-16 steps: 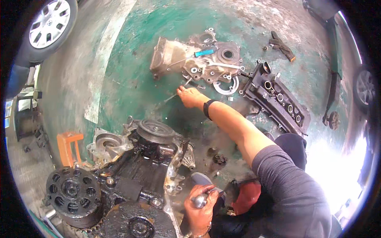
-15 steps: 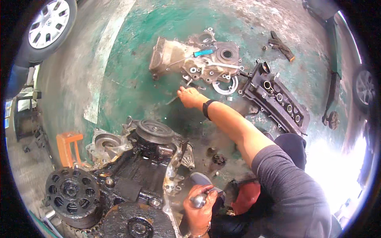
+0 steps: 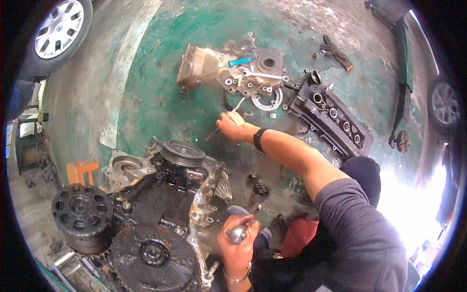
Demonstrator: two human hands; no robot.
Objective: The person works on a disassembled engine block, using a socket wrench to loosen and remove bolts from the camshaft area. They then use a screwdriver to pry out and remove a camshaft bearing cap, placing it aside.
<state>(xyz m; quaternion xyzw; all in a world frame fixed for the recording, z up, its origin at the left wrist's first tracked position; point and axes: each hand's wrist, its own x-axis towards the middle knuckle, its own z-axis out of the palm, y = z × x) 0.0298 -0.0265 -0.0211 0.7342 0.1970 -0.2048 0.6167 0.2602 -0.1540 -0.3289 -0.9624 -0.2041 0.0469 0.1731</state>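
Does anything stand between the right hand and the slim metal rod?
Nothing visible does: the right hand is closed around the metal rod, one end sticking out toward the metal casing.

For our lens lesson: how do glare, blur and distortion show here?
Head view: glare washes out the area right of the sleeve; small highlights dot the black engine. Head view again: the rod in the right hand looks blurred; the floor stripe bends slightly inside a black rim.
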